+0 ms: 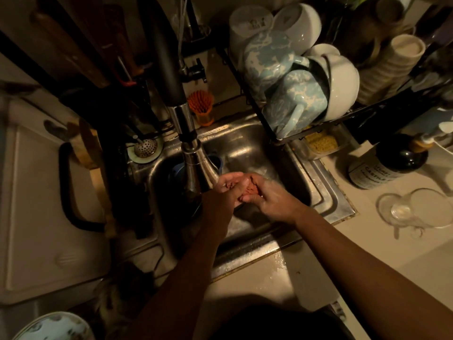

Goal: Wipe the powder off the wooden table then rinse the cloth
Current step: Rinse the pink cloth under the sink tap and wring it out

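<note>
My two hands meet over the stainless steel sink point(247, 143), just right of the steel tap spout point(197, 165). Between them is the small reddish-orange cloth point(252, 188), bunched into a wad, with only a patch of it showing between my palms. My left hand point(224, 190) curls its fingers point(230, 179) round the wad from the left. My right hand point(272, 200) grips it from the right with fingers tucked under, so both hands are clenched on the cloth and touch each other. The back of my right hand has a wet shine. The cloth is held above the basin; I cannot tell how far above its floor.

Behind the sink an orange bristle brush point(201, 104) stands upright in a holder. To the right a black wire dish rack point(277, 138) holds pale blue marbled mugs point(294, 101) and white bowls point(343, 84). On the pale counter point(404, 261) stand a dark bottle with a white label point(387, 165) and, nearer me, a clear glass point(416, 209). A perforated metal strainer point(145, 148) sits at the sink's left rear corner.
</note>
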